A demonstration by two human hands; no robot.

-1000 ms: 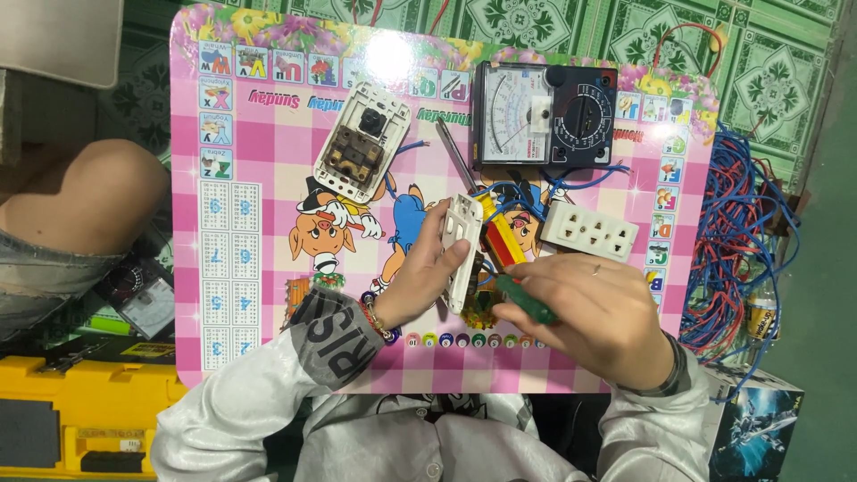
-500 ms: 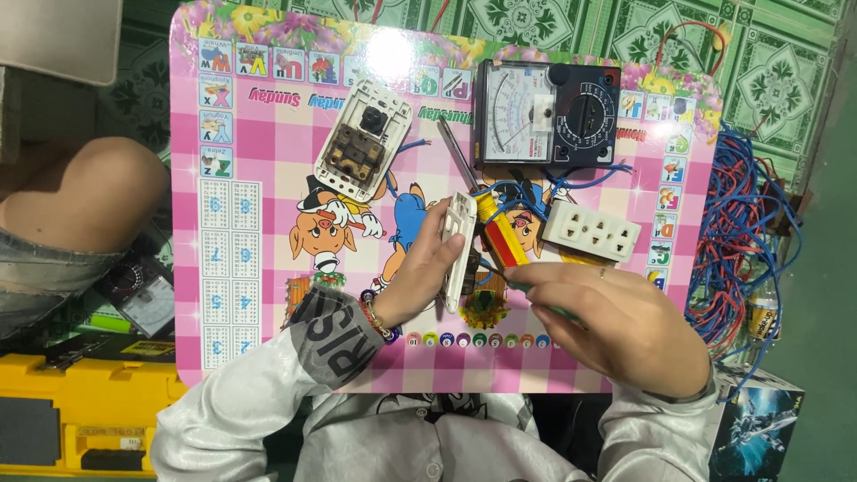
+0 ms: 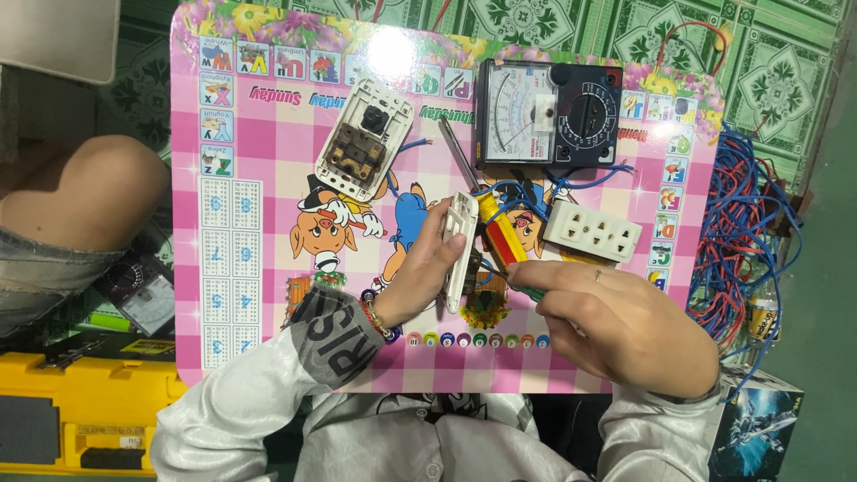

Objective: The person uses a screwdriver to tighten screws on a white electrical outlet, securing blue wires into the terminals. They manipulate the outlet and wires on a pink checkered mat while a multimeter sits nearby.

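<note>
Gripping white switch plate edgewise, left fingers curled

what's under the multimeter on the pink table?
The multimeter lies flat on the pink table; blue wires emerge from below its lower edge. Whatever print or wire ends sit beneath its body is covered.
</note>
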